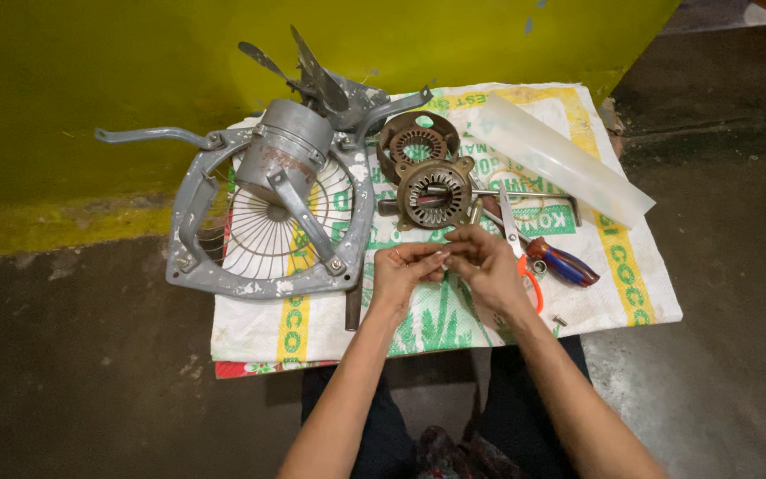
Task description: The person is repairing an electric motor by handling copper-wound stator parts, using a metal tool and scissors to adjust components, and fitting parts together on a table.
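Note:
My left hand point(401, 271) and my right hand point(487, 261) meet over a printed white woven sack point(631, 266) spread on the floor. Their fingertips pinch together around something small and pale point(443, 258); I cannot tell what it is. Just beyond the hands lies a rusty round motor stator point(434, 192) with a ring of slots. A second round motor part point(417, 142) sits behind it. Scissors with orange handles point(519, 251) lie under my right hand, beside a red and blue screwdriver point(565, 263).
A grey exhaust fan frame with wire guard, motor housing and blades point(277, 204) lies at the left. A translucent plastic sheet point(565, 161) lies at the right rear. A yellow wall point(135, 80) stands behind, and a small screw point(560, 320) rests near the sack's front edge.

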